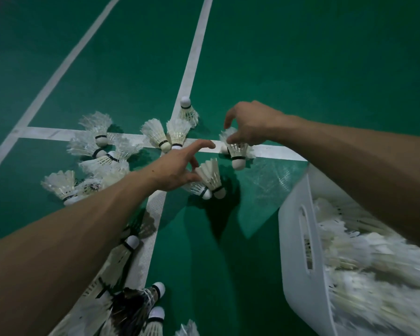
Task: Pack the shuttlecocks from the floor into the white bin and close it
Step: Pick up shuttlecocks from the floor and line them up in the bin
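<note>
Above the floor (313, 69), right hand (252, 124) pinches 1 shuttlecock (238, 151); left hand (177, 166) spread open.

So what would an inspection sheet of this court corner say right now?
Surface: green court floor with white lines.
Job's things: loose shuttlecocks scattered on the floor; white bin open, part filled with shuttlecocks.
Clutter: see-through sheet on the floor beside the bin; what it is, unclear.
Grippers (hands): left hand spread over a shuttlecock pair, no clear grip; right hand pinches a single shuttlecock by its feathers.
Cables: nothing seen.
Surroundings: only more court floor; dim light.
</note>
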Motion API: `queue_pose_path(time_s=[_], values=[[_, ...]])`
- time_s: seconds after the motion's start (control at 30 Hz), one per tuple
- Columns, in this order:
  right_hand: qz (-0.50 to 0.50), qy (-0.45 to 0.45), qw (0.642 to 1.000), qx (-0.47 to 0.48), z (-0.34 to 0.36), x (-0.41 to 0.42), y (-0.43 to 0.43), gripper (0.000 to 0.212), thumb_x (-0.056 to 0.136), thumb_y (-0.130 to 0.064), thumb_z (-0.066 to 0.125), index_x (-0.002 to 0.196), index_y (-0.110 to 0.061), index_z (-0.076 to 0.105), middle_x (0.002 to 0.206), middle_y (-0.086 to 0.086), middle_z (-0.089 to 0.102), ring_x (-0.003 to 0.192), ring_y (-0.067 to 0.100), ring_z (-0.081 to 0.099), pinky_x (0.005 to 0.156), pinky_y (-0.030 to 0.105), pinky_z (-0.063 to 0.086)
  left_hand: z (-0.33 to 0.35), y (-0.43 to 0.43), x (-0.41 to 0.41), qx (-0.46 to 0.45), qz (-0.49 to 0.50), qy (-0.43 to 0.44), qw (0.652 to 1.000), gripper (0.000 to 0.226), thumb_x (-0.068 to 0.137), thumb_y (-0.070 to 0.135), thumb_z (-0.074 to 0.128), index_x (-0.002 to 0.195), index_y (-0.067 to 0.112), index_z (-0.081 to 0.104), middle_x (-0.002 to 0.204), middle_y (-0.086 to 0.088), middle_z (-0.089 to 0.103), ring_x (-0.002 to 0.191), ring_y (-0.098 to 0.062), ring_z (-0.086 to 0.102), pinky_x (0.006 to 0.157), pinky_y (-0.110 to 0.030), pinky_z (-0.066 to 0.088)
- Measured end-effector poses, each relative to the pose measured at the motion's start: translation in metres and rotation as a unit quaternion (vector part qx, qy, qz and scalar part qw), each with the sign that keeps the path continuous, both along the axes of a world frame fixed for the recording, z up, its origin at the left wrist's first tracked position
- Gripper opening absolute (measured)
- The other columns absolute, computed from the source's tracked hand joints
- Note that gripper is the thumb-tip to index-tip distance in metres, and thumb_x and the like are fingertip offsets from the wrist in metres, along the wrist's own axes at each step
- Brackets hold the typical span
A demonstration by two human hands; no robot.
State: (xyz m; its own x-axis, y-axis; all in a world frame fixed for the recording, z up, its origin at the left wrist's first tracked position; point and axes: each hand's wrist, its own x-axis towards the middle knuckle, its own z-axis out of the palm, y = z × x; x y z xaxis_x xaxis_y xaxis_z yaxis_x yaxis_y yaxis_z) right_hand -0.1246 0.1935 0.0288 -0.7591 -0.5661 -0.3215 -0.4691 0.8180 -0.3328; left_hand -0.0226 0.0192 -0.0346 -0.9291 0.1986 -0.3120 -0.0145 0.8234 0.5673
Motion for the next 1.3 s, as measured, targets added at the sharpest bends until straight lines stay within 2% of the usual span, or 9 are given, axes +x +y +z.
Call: queue_pose_path(time_s=[0.13, 0.27, 0.37, 0.57, 0.73, 0.83, 1.07, 1.2, 1.3], values=[[0.0, 0.004, 0.999, -0.045, 0.019, 0.012, 0.003, 0.041, 0.088, -0.031, 0.068, 0.126, -0.02, 0.061, 0.127, 0.005, 0.062, 0.104, 0.022, 0.06, 0.086, 0.03, 0.045, 0.02, -0.003, 0.007, 0.053, 0.054, -0.002, 0.997, 0.061, 0.089, 0.016, 0.062, 0.134, 0.049, 0.035, 0.098, 0.006, 0.054, 0.078, -0.015, 0.063, 0.06, -0.018, 0.049], [-0.008, -0.018, 0.994, -0.109, 0.045, 0.032, 0.013, 0.042, 0.09, -0.025, 0.064, 0.132, -0.021, 0.057, 0.127, 0.003, 0.063, 0.072, 0.014, 0.065, 0.067, 0.025, 0.053, 0.046, 0.004, 0.016, 0.058, 0.065, 0.033, 0.996, 0.046, 0.091, 0.017, 0.062, 0.129, 0.042, 0.054, 0.121, 0.008, 0.057, 0.068, 0.001, 0.056, 0.055, -0.011, 0.041], [-0.026, -0.031, 0.989, -0.143, 0.063, 0.05, 0.026, 0.046, 0.091, -0.022, 0.063, 0.136, -0.024, 0.052, 0.117, 0.003, 0.066, 0.064, 0.015, 0.062, 0.058, 0.025, 0.056, 0.063, 0.012, 0.026, 0.092, 0.076, 0.035, 0.992, 0.044, 0.089, 0.017, 0.063, 0.126, 0.04, 0.057, 0.108, 0.011, 0.062, 0.052, -0.004, 0.047, 0.048, -0.013, 0.04], [-0.085, -0.059, 0.974, -0.201, 0.088, 0.08, 0.066, 0.047, 0.09, -0.016, 0.064, 0.135, -0.028, 0.054, 0.091, -0.006, 0.065, 0.075, 0.021, 0.068, 0.068, 0.038, 0.061, 0.101, 0.033, 0.042, 0.187, 0.114, 0.024, 0.975, 0.055, 0.082, 0.011, 0.067, 0.129, 0.036, 0.054, 0.124, 0.0, 0.056, 0.079, -0.018, 0.068, 0.072, -0.026, 0.058], [-0.15, -0.111, 0.938, -0.291, 0.102, 0.104, 0.105, 0.045, 0.092, -0.012, 0.06, 0.132, -0.032, 0.055, 0.099, 0.004, 0.069, 0.088, 0.022, 0.068, 0.073, 0.037, 0.06, 0.138, 0.056, 0.048, 0.251, 0.122, 0.031, 0.96, 0.063, 0.078, 0.001, 0.068, 0.13, 0.035, 0.053, 0.138, 0.001, 0.048, 0.091, -0.028, 0.069, 0.081, -0.04, 0.058], [-0.176, -0.118, 0.913, -0.349, 0.107, 0.115, 0.131, 0.044, 0.091, -0.01, 0.06, 0.131, -0.029, 0.056, 0.102, 0.004, 0.07, 0.092, 0.02, 0.068, 0.074, 0.039, 0.06, 0.154, 0.074, 0.049, 0.29, 0.115, 0.037, 0.949, 0.065, 0.078, -0.004, 0.066, 0.133, 0.028, 0.051, 0.13, 0.002, 0.052, 0.086, -0.021, 0.07, 0.075, -0.026, 0.058], [-0.289, -0.114, 0.859, -0.407, 0.096, 0.123, 0.195, 0.004, 0.087, -0.01, 0.065, 0.084, -0.01, 0.063, 0.086, 0.007, 0.069, 0.08, 0.024, 0.068, 0.08, 0.049, 0.058, 0.158, 0.138, 0.042, 0.222, 0.051, 0.072, 0.971, 0.069, 0.079, 0.006, 0.072, 0.138, 0.031, 0.045, 0.129, 0.005, 0.054, 0.086, -0.016, 0.07, 0.081, -0.027, 0.056], [-0.307, -0.101, 0.864, -0.386, 0.086, 0.129, 0.225, 0.006, 0.083, -0.009, 0.068, 0.079, -0.012, 0.064, 0.087, 0.008, 0.069, 0.083, 0.019, 0.064, 0.084, 0.041, 0.056, 0.152, 0.163, 0.034, 0.196, 0.035, 0.089, 0.976, 0.07, 0.08, 0.012, 0.074, 0.139, 0.034, 0.044, 0.127, 0.006, 0.056, 0.077, -0.012, 0.068, 0.062, -0.016, 0.05], [-0.314, -0.076, 0.882, -0.342, 0.071, 0.139, 0.241, 0.007, 0.077, -0.011, 0.073, 0.083, -0.013, 0.07, 0.082, 0.002, 0.071, 0.072, 0.004, 0.065, 0.067, 0.016, 0.051, 0.146, 0.177, 0.031, 0.161, 0.019, 0.094, 0.982, 0.07, 0.08, 0.015, 0.075, 0.139, 0.036, 0.044, 0.125, 0.008, 0.057, 0.07, -0.005, 0.064, 0.061, -0.009, 0.044]])
